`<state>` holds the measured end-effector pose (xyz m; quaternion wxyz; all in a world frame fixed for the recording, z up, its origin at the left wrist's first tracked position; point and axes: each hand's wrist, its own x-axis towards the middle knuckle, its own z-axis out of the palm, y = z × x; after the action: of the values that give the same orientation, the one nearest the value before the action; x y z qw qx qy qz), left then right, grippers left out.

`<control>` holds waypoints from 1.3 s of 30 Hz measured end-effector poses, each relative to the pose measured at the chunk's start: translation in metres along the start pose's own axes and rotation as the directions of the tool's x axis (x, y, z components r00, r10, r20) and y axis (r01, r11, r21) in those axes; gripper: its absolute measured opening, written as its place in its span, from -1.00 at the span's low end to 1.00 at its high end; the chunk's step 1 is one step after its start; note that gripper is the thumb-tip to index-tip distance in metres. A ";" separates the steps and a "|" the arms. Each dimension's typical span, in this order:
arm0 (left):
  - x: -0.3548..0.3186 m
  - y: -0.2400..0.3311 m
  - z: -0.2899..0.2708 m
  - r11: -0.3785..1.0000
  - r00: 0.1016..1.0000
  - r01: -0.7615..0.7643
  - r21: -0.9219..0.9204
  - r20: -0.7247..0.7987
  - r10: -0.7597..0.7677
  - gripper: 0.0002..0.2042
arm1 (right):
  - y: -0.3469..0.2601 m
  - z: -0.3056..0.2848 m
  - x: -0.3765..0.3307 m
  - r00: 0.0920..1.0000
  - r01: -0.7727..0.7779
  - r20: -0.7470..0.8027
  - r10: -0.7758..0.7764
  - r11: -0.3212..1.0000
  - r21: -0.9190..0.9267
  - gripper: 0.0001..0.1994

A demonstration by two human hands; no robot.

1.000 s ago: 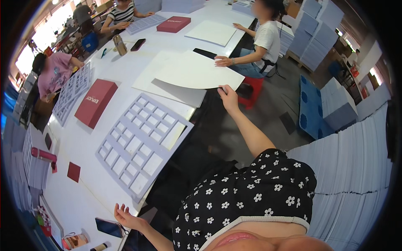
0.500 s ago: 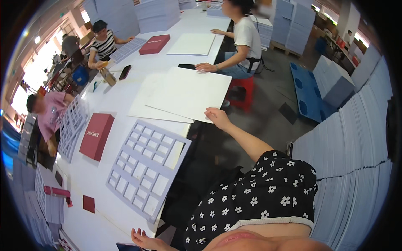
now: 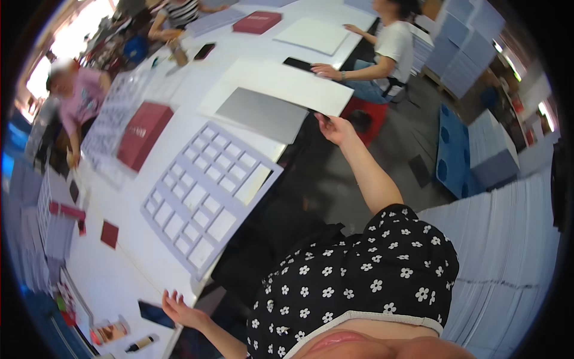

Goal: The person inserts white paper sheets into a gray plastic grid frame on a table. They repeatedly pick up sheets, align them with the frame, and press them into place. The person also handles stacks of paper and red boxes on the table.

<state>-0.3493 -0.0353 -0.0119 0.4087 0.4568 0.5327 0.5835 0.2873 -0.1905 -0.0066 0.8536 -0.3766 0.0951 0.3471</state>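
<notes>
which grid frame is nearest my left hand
The grid frame along the near edge of the table, just beyond your left hand; the others lie farther off.

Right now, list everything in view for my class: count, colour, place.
Table: 1, white, centre.
Grids: 3+, lavender, on table.
Boxes: 2, maroon, on table.
Sheets: several, white, one grey face, on table.
Phones: 2+, dark, on table.
Bottle: 1, pink, left.
Flask: 1, brown, far side.
Card: 1, red, left.
Small items: several, mixed, lower left.
People: 3+, pink, striped, white tops, around table.
Stool: 1, red, right.
Pallet: 1, blue, right floor.
Stacks: several, pale, both sides.
Left hand: 1, bare, near phone.
Right hand: 1, bare, sheets' edge.
</notes>
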 end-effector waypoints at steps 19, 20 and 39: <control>0.033 0.017 0.025 0.984 0.987 0.046 -0.172 0.160 -0.019 -0.74 | 0.017 0.103 -0.054 0.836 0.094 0.536 0.121 0.930 -0.356 -0.91; 0.038 0.017 0.021 0.971 0.981 0.089 -0.220 0.187 -0.047 -0.72 | 0.029 0.106 -0.063 0.842 0.077 0.515 0.161 0.909 -0.410 -0.85; 0.021 0.085 0.030 0.948 0.861 0.288 -0.136 0.470 -0.194 -0.36 | 0.101 0.116 -0.061 0.652 0.364 0.514 0.557 0.364 -0.857 -0.68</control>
<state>-0.3247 -0.0156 0.0747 0.6352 0.4649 0.4147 0.4565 0.1634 -0.0923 0.0426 0.4161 -0.5984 -0.4521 0.5142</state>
